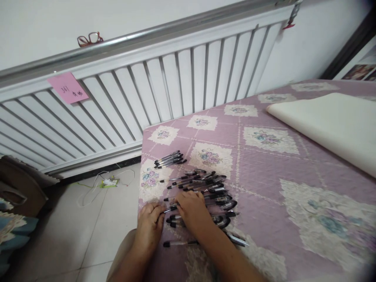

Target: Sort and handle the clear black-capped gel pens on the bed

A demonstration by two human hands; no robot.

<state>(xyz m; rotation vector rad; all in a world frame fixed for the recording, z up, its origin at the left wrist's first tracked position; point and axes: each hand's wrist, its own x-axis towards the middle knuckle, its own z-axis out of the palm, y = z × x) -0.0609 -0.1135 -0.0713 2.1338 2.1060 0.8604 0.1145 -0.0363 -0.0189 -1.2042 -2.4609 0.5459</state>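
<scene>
Pens with black caps and clear barrels point(213, 186) lie in a loose pile on the flowered purple cloth. My right hand point(190, 207) is over the pile, its fingers closed around a pen point(169, 210) that sticks out to the left. At the left end of that same pen, my left hand point(150, 221) has its fingers curled against the tip by the table's edge; the thumb is hidden. Farther back, a small bundle of pens point(169, 159) lies side by side. Close to my right forearm, a single pen point(179, 243) points left.
The cloth-covered table point(264, 176) ends at the left, above a tiled floor. A white radiator point(164, 82) lines the wall, with a pink note point(68, 88) on it and glasses point(89, 39) on the ledge. A folded cream sheet point(331, 121) lies right; a power strip point(109, 183) is on the floor.
</scene>
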